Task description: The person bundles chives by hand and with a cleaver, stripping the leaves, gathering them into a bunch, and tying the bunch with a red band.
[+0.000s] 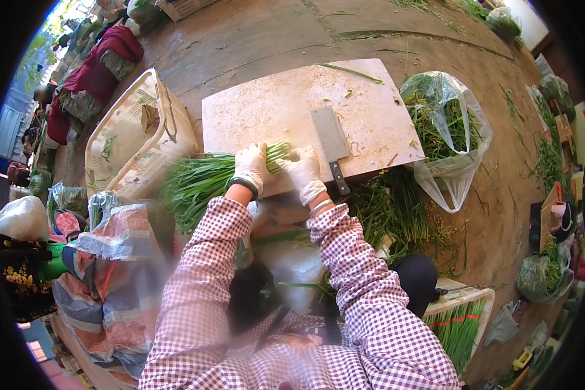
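A bunch of long green chives (pixel 201 181) lies over the near left edge of a pale cutting board (pixel 260 110), its leaves hanging left and its pale stem ends pointing right. My left hand (pixel 251 164), in a white glove, is wrapped round the stems. Also gloved, my right hand (pixel 301 170) pinches at the stem ends; whether a stem is between its fingers is hard to make out. Just right of that hand rests a cleaver (pixel 331 134), blade on the board and black handle (pixel 338 178) over the near edge. A loose green stalk (pixel 349 73) lies at the board's far side.
Left of the board stands a cream plastic basket (pixel 151 144) lined with printed paper. On the right is a clear plastic bag (pixel 461 156) of green trimmings. Loose greens (pixel 396 211) heap below the board. A crate (pixel 486 296) of tied green stalks sits at lower right.
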`<state>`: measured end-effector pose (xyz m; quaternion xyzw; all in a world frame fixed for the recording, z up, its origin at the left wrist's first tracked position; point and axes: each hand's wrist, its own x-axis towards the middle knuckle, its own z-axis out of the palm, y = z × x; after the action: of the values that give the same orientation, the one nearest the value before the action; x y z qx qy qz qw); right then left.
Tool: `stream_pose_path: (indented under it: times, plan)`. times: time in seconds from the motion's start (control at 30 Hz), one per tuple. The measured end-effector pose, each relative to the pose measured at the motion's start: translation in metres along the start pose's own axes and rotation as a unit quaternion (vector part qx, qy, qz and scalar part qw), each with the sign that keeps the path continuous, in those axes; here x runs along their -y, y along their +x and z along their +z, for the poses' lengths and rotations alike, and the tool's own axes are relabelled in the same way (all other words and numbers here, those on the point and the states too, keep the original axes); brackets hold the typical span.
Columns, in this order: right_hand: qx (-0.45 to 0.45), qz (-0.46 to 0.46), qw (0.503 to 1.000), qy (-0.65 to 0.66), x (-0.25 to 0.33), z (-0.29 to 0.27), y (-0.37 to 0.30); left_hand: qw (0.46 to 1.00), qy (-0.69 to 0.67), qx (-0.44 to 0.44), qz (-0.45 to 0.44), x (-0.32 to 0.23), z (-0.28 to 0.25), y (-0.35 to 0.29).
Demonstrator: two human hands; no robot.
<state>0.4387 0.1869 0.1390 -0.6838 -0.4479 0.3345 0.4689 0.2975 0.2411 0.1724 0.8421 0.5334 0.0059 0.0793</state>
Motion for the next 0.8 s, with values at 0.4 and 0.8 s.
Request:
stream_pose_path:
  times: [0.4,0.8]
  plan:
    - [0.068,-0.078,0.992,-0.078,0.009,-0.019,0.009,0.998,-0.006,0.07,0.006,0.009,-0.023,-0.004]
    - [0.111,-0.03,0.992,-0.046,-0.001,-0.028,0.021,0.994,-0.035,0.099,0.036,0.015,-0.03,0.003]
